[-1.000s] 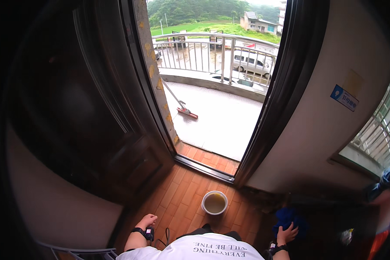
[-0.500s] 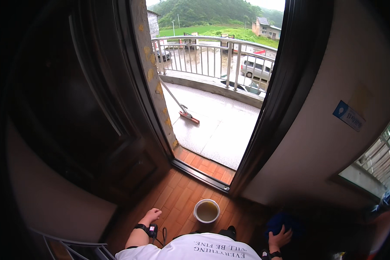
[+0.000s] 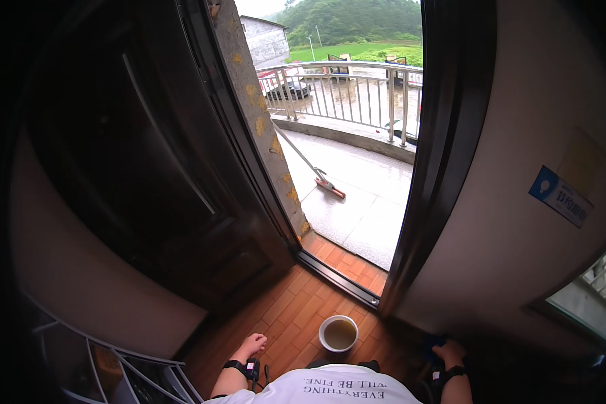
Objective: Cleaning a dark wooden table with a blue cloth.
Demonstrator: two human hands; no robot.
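Note:
My right hand [image 3: 450, 351] is in the shadow at the lower right, closed on a dark blue cloth [image 3: 431, 343] that shows beside the fingers. Much of the cloth is dark or covered by the hand. My left hand [image 3: 254, 343] hangs over the wooden floor in a loose fist, with nothing visible in it. Between the two hands, close to my body, a white bucket [image 3: 321, 335] stands on the floor and holds murky brownish water [image 3: 339, 334].
An open dark door [image 3: 161, 155] stands left of the doorway, above a raised threshold [image 3: 337, 279]. Outside, a mop with a reddish head [image 3: 331, 189] leans on the pale balcony floor, before a metal railing [image 3: 350, 97]. A rack [image 3: 124, 367] is at lower left.
My view has turned, so the doorway and bucket sit further right. My right hand and the blue cloth have shifted toward the wall. My left hand stays loosely curled.

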